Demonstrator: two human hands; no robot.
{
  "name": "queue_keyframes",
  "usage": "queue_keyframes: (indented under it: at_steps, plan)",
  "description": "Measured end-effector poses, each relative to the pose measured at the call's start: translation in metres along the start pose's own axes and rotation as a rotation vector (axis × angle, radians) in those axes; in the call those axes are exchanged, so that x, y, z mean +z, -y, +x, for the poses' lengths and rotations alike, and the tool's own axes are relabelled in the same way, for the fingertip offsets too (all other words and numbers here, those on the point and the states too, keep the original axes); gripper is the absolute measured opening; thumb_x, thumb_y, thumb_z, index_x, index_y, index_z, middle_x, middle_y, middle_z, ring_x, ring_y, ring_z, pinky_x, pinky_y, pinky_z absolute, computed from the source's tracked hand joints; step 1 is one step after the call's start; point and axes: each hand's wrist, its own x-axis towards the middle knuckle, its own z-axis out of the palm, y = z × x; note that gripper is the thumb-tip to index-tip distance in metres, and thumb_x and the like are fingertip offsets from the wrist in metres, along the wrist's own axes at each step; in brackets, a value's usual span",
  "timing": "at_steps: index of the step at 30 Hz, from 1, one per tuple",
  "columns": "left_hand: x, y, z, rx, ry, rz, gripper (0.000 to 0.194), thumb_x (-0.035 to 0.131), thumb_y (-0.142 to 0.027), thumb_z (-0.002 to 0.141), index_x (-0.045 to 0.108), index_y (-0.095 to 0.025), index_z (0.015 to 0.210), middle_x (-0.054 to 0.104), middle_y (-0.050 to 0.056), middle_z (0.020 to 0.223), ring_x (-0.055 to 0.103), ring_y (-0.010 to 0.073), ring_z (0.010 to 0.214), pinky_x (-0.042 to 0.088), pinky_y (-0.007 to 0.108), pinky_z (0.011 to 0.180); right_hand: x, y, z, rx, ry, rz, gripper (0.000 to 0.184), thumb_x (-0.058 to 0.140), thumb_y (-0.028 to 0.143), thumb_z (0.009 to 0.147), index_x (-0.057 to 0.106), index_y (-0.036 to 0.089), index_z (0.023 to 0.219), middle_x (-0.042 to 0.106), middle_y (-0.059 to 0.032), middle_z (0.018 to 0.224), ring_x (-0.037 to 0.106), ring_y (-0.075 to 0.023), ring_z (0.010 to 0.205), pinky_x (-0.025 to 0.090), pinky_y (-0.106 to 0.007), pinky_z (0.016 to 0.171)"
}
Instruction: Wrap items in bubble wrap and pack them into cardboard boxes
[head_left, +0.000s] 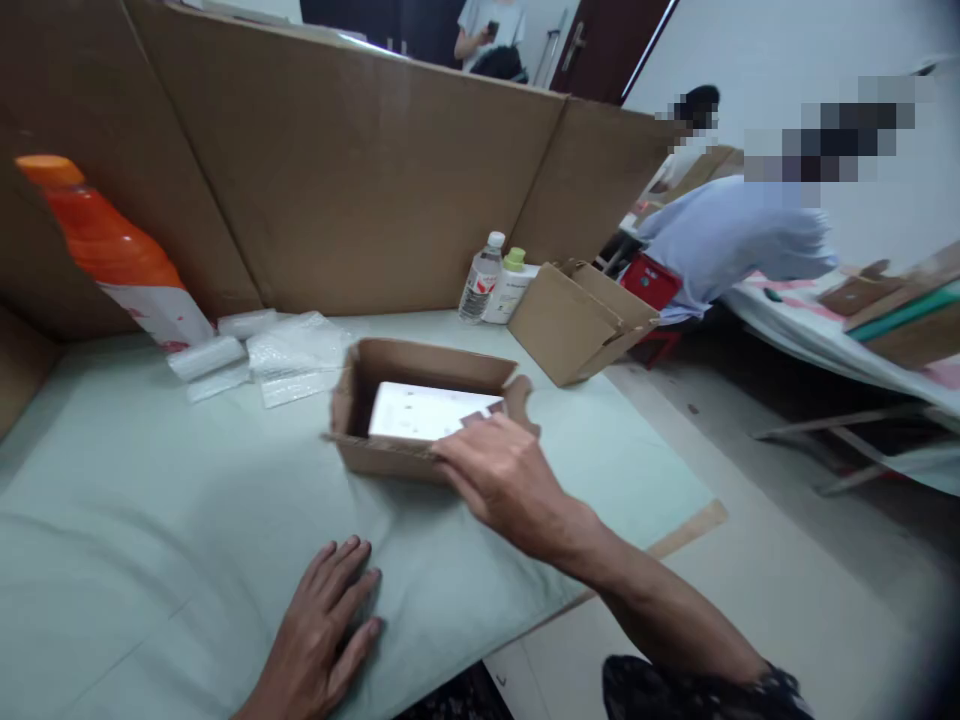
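An open-topped cardboard box (394, 461) stands on the pale green cloth, with a white box (409, 412) inside it. My right hand (502, 470) is closed on the near right rim of the cardboard box, and its fingertips are partly hidden. A brown cardboard flap (519, 400) sticks up beside that hand. Nearer to me, on the cloth and apart from the box, my left hand (330, 615) lies flat with its fingers stretched out and nothing in it.
Bubble wrap pouches (296, 350) lie at the back left beside a large orange bottle (124, 245). A clear bottle (480, 283), a white bottle with a green cap (510, 290) and another cardboard box (574, 325) stand behind. Tall cardboard panels (360, 170) wall the back. People are beyond.
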Motion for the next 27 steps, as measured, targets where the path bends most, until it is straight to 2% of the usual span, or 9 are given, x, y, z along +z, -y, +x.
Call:
queue_keyframes:
  at_steps: [2,4,7,9,12,15,17,22,27]
  plan:
    - [-0.01,0.007,-0.007,-0.117,-0.087,-0.051,0.032,0.057,-0.025,0.096,0.064,-0.022,0.126,0.066,0.009,0.135,0.061,0.0211,0.128,0.052,0.036,0.107,0.005,0.014,0.016,-0.102,-0.095,0.129,0.011,0.06,0.022,0.098,0.069,0.017,0.096,0.076,-0.007,0.092,0.069,-0.021,0.088,0.046,-0.036,0.084]
    - [-0.026,0.018,-0.016,-0.29,-0.166,-0.06,0.026,0.056,-0.026,0.096,0.066,-0.025,0.12,0.07,0.007,0.127,0.068,0.0196,0.115,0.06,0.032,0.092,0.007,0.013,0.016,-0.071,-0.258,0.236,0.009,0.063,0.022,0.097,0.069,0.019,0.103,0.077,-0.0073,0.106,0.07,-0.0213,0.099,0.047,-0.038,0.09]
    - [-0.052,0.04,-0.025,-0.569,-0.227,-0.068,0.024,0.058,-0.034,0.095,0.068,-0.027,0.116,0.07,0.006,0.124,0.071,0.021,0.106,0.059,0.021,0.056,0.016,-0.009,-0.003,0.208,-0.441,0.371,0.012,0.065,0.019,0.094,0.069,0.023,0.105,0.076,-0.0059,0.113,0.07,-0.0212,0.106,0.049,-0.039,0.096]
    - [-0.062,0.055,-0.024,-0.702,-0.225,-0.104,0.031,0.059,-0.04,0.094,0.067,-0.027,0.121,0.068,0.008,0.129,0.07,0.0239,0.11,0.051,0.018,0.042,0.031,-0.027,-0.019,0.422,-0.391,0.505,0.015,0.064,0.024,0.094,0.07,0.024,0.108,0.075,-0.0066,0.113,0.07,-0.0219,0.107,0.052,-0.039,0.096]
    - [-0.059,0.073,-0.006,-0.79,-0.232,-0.191,0.05,0.06,-0.045,0.091,0.058,-0.025,0.136,0.065,0.011,0.134,0.069,0.0265,0.111,0.061,0.025,0.059,0.065,-0.041,-0.035,0.597,-0.139,0.696,0.034,0.067,0.035,0.089,0.067,0.022,0.121,0.073,-0.0094,0.119,0.07,-0.0239,0.104,0.056,-0.038,0.088]
    - [-0.039,0.086,0.022,-0.81,-0.25,-0.323,0.061,0.06,-0.044,0.089,0.048,-0.021,0.145,0.063,0.015,0.135,0.07,0.0267,0.109,0.063,0.04,0.087,0.099,-0.04,-0.038,0.61,0.077,0.786,0.053,0.071,0.045,0.082,0.063,0.019,0.128,0.071,-0.0122,0.122,0.069,-0.0258,0.101,0.058,-0.038,0.083]
    - [-0.024,0.091,0.04,-0.793,-0.25,-0.386,0.062,0.06,-0.04,0.088,0.047,-0.018,0.144,0.064,0.016,0.134,0.068,0.0285,0.116,0.058,0.046,0.098,0.116,-0.038,-0.035,0.62,0.134,0.794,0.055,0.072,0.049,0.08,0.064,0.017,0.123,0.072,-0.0128,0.116,0.069,-0.0256,0.095,0.059,-0.038,0.081]
    - [0.004,0.096,0.068,-0.68,-0.245,-0.447,0.071,0.059,-0.029,0.085,0.039,-0.02,0.152,0.058,0.016,0.144,0.057,0.0308,0.133,0.048,0.051,0.112,0.137,-0.05,-0.029,0.786,0.023,0.781,0.048,0.074,0.052,0.075,0.066,0.017,0.107,0.075,-0.011,0.097,0.069,-0.0248,0.081,0.059,-0.036,0.072]
    - [0.001,0.114,0.08,-0.611,-0.176,-0.571,0.074,0.055,-0.019,0.081,0.039,-0.019,0.154,0.053,0.014,0.152,0.053,0.0266,0.139,0.047,0.044,0.114,0.153,-0.067,-0.021,0.874,-0.106,0.755,0.05,0.077,0.057,0.072,0.065,0.018,0.101,0.075,-0.0102,0.093,0.068,-0.0248,0.079,0.058,-0.035,0.069]
